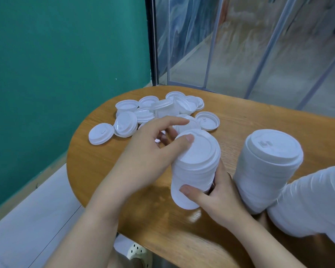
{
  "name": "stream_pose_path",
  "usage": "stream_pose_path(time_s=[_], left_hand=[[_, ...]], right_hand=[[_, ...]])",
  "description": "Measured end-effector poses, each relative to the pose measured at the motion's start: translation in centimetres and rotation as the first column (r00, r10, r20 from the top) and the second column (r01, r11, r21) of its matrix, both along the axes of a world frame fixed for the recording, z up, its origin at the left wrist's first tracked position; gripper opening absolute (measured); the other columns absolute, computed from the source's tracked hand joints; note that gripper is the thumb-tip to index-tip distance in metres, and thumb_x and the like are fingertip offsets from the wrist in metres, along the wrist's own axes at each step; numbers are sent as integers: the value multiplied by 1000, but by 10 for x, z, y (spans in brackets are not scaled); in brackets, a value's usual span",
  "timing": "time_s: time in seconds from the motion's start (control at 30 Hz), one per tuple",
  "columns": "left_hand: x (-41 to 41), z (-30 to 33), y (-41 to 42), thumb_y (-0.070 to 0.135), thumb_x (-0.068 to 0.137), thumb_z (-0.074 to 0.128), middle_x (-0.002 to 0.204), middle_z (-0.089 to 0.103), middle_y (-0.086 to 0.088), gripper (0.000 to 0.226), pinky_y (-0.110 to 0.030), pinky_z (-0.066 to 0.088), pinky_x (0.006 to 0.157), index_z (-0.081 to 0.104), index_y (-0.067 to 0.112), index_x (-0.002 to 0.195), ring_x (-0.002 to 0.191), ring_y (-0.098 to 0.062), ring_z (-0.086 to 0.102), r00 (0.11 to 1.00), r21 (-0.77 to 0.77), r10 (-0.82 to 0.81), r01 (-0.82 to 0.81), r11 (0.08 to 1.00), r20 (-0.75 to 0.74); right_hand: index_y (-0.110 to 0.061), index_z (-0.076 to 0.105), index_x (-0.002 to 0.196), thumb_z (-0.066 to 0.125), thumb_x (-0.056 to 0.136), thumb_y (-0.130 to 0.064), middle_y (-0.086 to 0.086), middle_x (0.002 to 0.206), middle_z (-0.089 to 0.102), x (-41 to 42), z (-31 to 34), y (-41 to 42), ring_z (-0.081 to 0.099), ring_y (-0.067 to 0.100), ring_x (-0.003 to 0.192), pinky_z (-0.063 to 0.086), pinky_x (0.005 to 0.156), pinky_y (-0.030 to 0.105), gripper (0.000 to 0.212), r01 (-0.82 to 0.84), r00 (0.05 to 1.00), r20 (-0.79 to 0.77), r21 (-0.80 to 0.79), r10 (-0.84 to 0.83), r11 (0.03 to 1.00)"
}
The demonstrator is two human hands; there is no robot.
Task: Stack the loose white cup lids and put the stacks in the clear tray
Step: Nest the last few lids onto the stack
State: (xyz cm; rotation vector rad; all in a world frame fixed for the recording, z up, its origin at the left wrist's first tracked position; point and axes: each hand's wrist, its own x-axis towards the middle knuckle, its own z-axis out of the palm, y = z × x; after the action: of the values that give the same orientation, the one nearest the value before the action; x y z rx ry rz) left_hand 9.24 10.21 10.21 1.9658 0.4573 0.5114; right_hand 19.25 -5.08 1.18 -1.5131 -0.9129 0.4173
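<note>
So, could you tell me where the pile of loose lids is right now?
In the head view the loose lids lie at the table's far left end, by the green wall, just beyond the left hand.

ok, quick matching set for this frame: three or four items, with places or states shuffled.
Items:
1. held lid stack
2. free-standing lid stack
3. loose lids
4. left hand

States:
A. scattered at the far end of the table
B. thumb on the top lid
C. gripped low down by the right hand
D. unheld, right of the hands

Pairs: 1-C, 2-D, 3-A, 4-B
</note>
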Motion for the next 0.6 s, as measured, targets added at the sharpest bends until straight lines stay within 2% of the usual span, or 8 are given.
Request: stream_pose_path(time_s=[0.1,0.17,0.27,0.43,0.53,0.6], left_hand=[[-5,0,0,65,74,70,129,59,26,64,-17,45,98,56,52,135,123,2,55,990,88,-142,143,986,-17],[-10,1,1,64,67,76,141,54,29,82,-23,41,107,46,52,143,136,1,47,979,128,-202,205,970,-42],[-13,2,2,60,63,83,142,54,29,87,-25,40,109,48,50,142,137,2,47,974,151,-219,225,963,-57],[-7,-1,-5,51,66,87,130,61,32,71,-16,44,100,59,47,132,126,4,56,986,178,-162,167,970,-42],[-5,-2,-8,50,67,86,126,63,31,69,-9,43,97,61,44,131,123,4,57,990,204,-142,144,968,-23],[-4,-2,-9,50,68,85,126,64,30,68,-6,40,96,62,41,132,124,4,56,990,236,-139,139,962,-15]], right_hand=[[-45,49,134,84,67,-41,-24,126,68,0,0,0,64,1,119,50,92,13,75,8,1000,0,-1,-8,1000],[-55,51,128,84,68,-40,-26,125,68,-1,2,0,64,0,118,49,91,13,71,8,1000,10,-5,-8,1000],[-67,51,119,84,68,-40,-27,124,68,0,4,-1,64,-1,118,49,91,12,66,5,1000,13,-22,-5,1000],[-45,48,130,84,69,-39,-25,126,67,2,1,-2,63,0,120,50,93,14,71,-7,1000,-8,-18,7,1000],[-45,48,130,86,69,-39,-25,127,67,2,0,-2,63,1,121,50,95,16,72,-5,1000,0,-25,5,1000],[-45,47,131,90,71,-31,-28,127,66,2,1,-3,62,-1,122,49,95,13,75,-6,1000,13,-31,7,999]])
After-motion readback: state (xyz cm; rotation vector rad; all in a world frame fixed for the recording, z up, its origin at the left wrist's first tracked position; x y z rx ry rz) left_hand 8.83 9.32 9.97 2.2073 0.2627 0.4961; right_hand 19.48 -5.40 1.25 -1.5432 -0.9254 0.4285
